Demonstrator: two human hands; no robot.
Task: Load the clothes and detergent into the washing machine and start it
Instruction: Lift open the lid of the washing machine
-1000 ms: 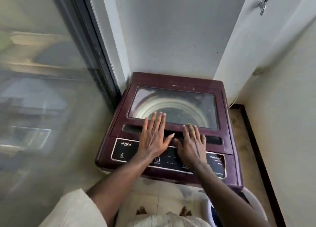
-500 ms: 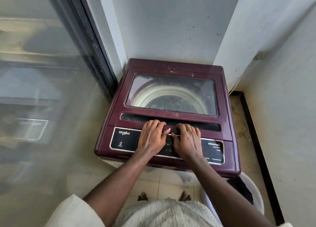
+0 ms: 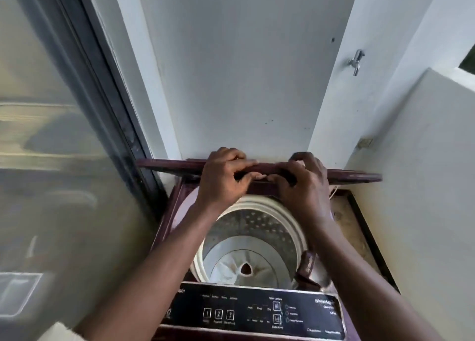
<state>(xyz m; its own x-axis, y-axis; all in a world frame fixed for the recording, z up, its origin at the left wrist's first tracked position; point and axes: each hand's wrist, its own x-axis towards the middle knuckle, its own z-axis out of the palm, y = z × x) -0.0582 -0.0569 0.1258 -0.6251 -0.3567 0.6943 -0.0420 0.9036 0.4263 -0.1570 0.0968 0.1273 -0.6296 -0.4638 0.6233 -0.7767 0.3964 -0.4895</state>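
A maroon top-loading washing machine (image 3: 177, 202) stands in a narrow corner below me. Its lid (image 3: 167, 164) is raised and seen edge-on, level with the back wall. My left hand (image 3: 223, 178) and my right hand (image 3: 303, 181) both grip the lid's front edge near its middle, side by side. Under them the round steel drum (image 3: 244, 227) lies open and holds no clothes; its white agitator base (image 3: 244, 266) shows at the bottom. The black control panel (image 3: 257, 310) with numbered buttons runs along the near edge. No clothes or detergent are in view.
A glass sliding door (image 3: 51, 160) with a dark frame closes off the left side. White walls stand behind and to the right, with a metal tap (image 3: 356, 62) on the right wall. A strip of tiled floor (image 3: 352, 227) runs along the machine's right side.
Both hands slid from the control panel to the lid's front edge and swung the lid up from flat and closed to raised. The drum is now exposed, and my view has tilted upward.
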